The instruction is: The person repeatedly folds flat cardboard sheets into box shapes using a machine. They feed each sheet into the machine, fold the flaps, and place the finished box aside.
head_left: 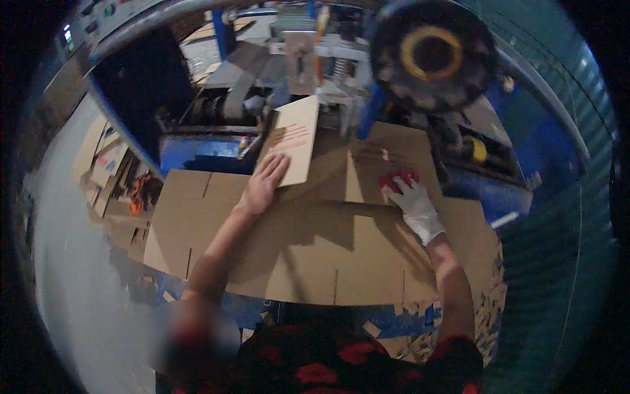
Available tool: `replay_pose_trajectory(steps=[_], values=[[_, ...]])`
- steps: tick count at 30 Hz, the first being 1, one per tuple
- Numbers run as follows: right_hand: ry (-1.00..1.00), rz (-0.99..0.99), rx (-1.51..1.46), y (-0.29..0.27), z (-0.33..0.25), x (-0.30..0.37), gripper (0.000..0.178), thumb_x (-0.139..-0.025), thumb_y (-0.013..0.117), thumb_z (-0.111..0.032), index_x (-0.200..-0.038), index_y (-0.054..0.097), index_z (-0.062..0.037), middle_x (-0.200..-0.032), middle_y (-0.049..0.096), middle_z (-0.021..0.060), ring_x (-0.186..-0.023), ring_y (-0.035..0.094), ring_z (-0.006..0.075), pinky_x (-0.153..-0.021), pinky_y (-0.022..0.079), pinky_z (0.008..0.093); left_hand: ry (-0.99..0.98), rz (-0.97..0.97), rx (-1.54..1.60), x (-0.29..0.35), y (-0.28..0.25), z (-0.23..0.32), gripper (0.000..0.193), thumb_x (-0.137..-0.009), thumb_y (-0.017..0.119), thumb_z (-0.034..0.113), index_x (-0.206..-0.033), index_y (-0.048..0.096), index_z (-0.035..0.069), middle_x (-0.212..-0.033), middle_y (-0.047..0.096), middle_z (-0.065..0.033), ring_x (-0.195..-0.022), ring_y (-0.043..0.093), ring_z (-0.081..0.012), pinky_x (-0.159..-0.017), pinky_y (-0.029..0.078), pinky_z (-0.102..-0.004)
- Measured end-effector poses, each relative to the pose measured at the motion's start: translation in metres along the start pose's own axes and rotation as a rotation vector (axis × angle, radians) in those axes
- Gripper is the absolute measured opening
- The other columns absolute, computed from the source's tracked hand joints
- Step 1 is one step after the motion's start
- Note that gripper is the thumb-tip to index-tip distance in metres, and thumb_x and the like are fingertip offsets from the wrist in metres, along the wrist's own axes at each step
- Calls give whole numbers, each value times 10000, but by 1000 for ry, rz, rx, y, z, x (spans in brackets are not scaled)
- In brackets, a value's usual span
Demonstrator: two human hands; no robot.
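My bare left hand (pixel 268 176) grips the lower edge of a light cardboard piece (pixel 298 141), its fingers lying over the face. The piece tilts up off the work surface and bears red print. My right hand (pixel 408 197) wears a white glove with red fingertips. Its fingers are apart and rest on a brown cardboard panel (pixel 410 148) under the machine head. A large slotted cardboard sheet (pixel 308 253) spreads across the front, below both hands. How the cardboard pieces join is hard to make out.
A blue machine (pixel 141 85) with rollers and a spring stands right behind the cardboard. A large dark wheel (pixel 433 56) with a yellow ring hangs at upper right. Cardboard scraps (pixel 453 341) litter the lower right; flat cardboard (pixel 108 171) and an orange item (pixel 139 195) lie left.
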State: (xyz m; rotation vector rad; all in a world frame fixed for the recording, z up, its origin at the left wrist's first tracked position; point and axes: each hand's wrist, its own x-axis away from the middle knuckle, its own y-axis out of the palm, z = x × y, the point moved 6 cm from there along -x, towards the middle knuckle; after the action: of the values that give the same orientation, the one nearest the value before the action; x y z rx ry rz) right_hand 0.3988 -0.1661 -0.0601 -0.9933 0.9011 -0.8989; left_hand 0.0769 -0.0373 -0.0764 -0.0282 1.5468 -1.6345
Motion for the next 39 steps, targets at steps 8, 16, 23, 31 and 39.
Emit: replay_pose_trajectory(steps=[8, 16, 23, 31, 39], values=[[220, -187, 232, 16, 74, -95, 888, -571, 811, -201, -1375, 433, -191, -1325, 499, 121, -1139, 542, 342, -975, 435, 450, -517, -151, -5, -109, 61, -78, 486, -835, 497, 52, -1301, 394, -41, -1209, 523, -260, -1110, 537, -392, -943, 453, -441], [527, 105, -380, -18, 69, 34, 534, -844, 607, -176, -1356, 479, -93, -1152, 592, 205, -1019, 576, 392, -891, 461, 402, -430, 1, -166, 39, -39, -31, 428, -870, 542, 145, -1290, 494, 79, -1268, 555, -146, -1180, 521, -324, -939, 460, -420], [645, -105, -19, -18, -34, 226, 640, -788, 684, -220, -1376, 449, -124, -1399, 409, 221, -1291, 380, 398, -1071, 309, 513, -1316, -152, -368, 282, -180, -79, 783, -780, 593, 614, -1275, 491, 16, -1347, 464, -168, -1230, 437, -368, -975, 418, -435], [1647, 444, -370, -57, -61, 393, 561, -847, 654, -309, -1342, 480, -111, -1449, 368, 153, -1314, 370, 309, -1054, 327, 493, -1156, -138, -475, 325, -196, -55, 750, -717, 701, 569, -1179, 546, -1, -1129, 532, -239, -1073, 485, -393, -905, 421, -468], [1329, 1276, -1261, -86, -57, 375, 433, -870, 637, -111, -1279, 511, -50, -1203, 566, 115, -1073, 555, 242, -960, 438, 423, -784, 388, 427, 284, -233, -21, 447, -782, 733, 235, -1111, 580, -26, -1106, 603, -101, -949, 571, -268, -850, 450, -359]])
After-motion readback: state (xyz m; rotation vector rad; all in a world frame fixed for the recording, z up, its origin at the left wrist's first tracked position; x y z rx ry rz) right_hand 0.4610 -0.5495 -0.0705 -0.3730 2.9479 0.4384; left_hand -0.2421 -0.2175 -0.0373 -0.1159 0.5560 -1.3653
